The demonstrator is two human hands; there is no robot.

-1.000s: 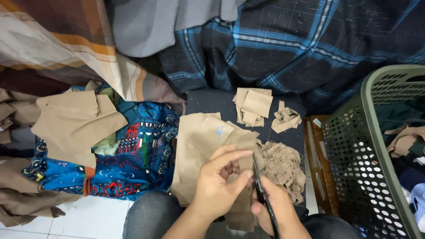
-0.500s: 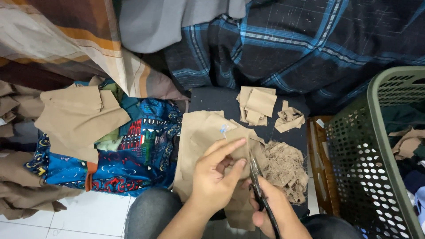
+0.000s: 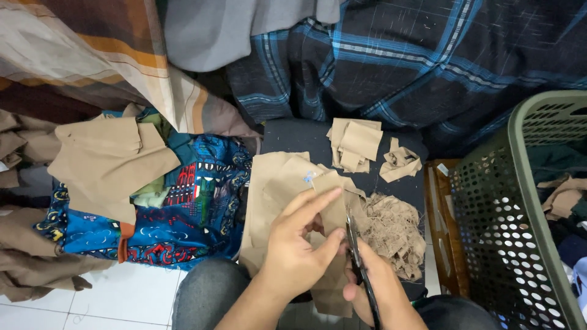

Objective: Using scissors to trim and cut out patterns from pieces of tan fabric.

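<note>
My left hand (image 3: 298,247) pinches a tan piece of cloth (image 3: 284,183) that lies over my lap, fingers stretched along its folded edge. My right hand (image 3: 373,286) grips black scissors (image 3: 356,253), whose blades point up into the cloth right beside my left thumb. A heap of frayed tan threads and trimmings (image 3: 394,229) lies just right of the scissors. Farther up, on a dark cushion, sit a small stack of cut tan pieces (image 3: 354,143) and a crumpled tan scrap (image 3: 400,164).
A green perforated laundry basket (image 3: 510,226) with clothes in it stands at the right, beside a brown wooden box edge (image 3: 439,232). Blue patterned fabric (image 3: 183,211) and folded tan cloth (image 3: 107,162) lie at the left on white tiles (image 3: 122,299). Plaid blue cloth (image 3: 416,61) hangs behind.
My left hand's fingers have slid a little along the cloth edge and the scissors have shifted slightly with them. The view has drifted a bit; nothing else has moved.
</note>
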